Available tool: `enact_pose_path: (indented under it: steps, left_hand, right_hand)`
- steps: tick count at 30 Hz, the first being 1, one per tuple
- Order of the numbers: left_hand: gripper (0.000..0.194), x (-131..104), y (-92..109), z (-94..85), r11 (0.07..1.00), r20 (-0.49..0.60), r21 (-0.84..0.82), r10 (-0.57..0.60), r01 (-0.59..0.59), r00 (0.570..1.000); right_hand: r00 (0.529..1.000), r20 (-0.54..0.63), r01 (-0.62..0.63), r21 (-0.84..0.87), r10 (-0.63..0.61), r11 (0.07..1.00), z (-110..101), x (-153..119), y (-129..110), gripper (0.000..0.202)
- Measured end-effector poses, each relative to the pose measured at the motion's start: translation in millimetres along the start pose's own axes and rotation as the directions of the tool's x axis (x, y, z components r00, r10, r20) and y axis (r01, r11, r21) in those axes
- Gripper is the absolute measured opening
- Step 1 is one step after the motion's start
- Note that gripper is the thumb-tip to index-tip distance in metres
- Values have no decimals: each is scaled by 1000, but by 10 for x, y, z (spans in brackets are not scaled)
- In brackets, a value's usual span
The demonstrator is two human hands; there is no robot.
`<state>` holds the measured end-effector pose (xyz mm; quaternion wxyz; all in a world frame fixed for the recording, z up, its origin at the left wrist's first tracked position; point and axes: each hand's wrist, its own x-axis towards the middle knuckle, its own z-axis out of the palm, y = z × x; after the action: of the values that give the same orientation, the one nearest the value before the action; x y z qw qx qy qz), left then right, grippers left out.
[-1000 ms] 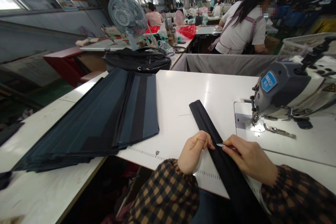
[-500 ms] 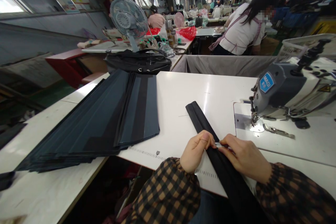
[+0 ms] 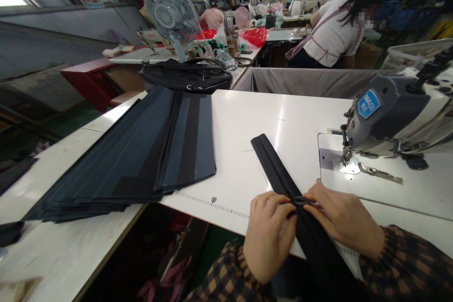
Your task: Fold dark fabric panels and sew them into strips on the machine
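Note:
A long black fabric strip (image 3: 276,165) lies slanting across the white table and hangs over its front edge. My right hand (image 3: 345,217) pinches a small metal tool (image 3: 302,200), whose tip rests over the strip's middle seam. At the strip's left edge, my left hand (image 3: 271,236) has its fingers bent and pressed together close to the tool's tip. Whatever its fingertips hold is too small to make out.
Stacked dark blue panels (image 3: 123,151) cover the table's left part. A sewing machine (image 3: 392,108) stands at the right. Behind are a black bag (image 3: 187,75), a fan (image 3: 172,12) and a person (image 3: 329,33) bending over.
My left hand has turned, showing its back, and sits lower in view. My right hand has shifted slightly right and down, with the tool now across the strip. The view has shifted a little.

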<state>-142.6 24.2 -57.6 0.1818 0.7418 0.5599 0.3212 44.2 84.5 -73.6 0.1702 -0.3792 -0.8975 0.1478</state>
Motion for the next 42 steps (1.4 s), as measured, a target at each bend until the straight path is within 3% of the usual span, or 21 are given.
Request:
enact_pose_path:
  steps: [6,15,20,24,27,32,34,37,40,42]
  left_hand:
    - [12,-80,-17,194,999,-45,39,0,1,999]
    - [9,-108,-37,203,1000,-70,25,11,-9,997]
    - [10,-100,-31,209,1000,-79,30,8,-6,997]
    - [7,-86,-33,181,999,-45,31,-8,9,999]
    - [7,-65,-46,148,1000,-23,30,0,1,1000]
    - [7,-33,-76,135,999,-4,35,5,-5,1000]
    - [7,-26,-81,141,999,-10,39,-3,3,1000]
    - [10,-15,-75,147,998,-23,49,-41,42,999]
    - [18,-2,-67,155,997,0,62,-54,53,999]
    - [19,2,-66,162,996,14,71,-46,45,999]
  right_hand:
    - [999,17,41,-96,-39,995,41,18,-14,14]
    - [998,31,61,-117,-58,991,22,55,-51,15]
    - [1000,-9,-2,-77,1,997,67,37,-46,15]
    - [989,-42,-135,83,139,987,134,2,-70,17]
    - [954,-45,-273,270,295,923,185,-6,-58,18]
    - [934,15,-310,535,358,786,224,-6,1,23]
    - [931,-1,-313,510,364,802,220,-13,-4,24]
    - [932,-84,-308,332,353,891,209,-22,-44,23]
    - [953,-150,-242,153,264,958,215,-18,-78,19]
    - [966,-167,-179,119,197,977,225,-8,-81,17]
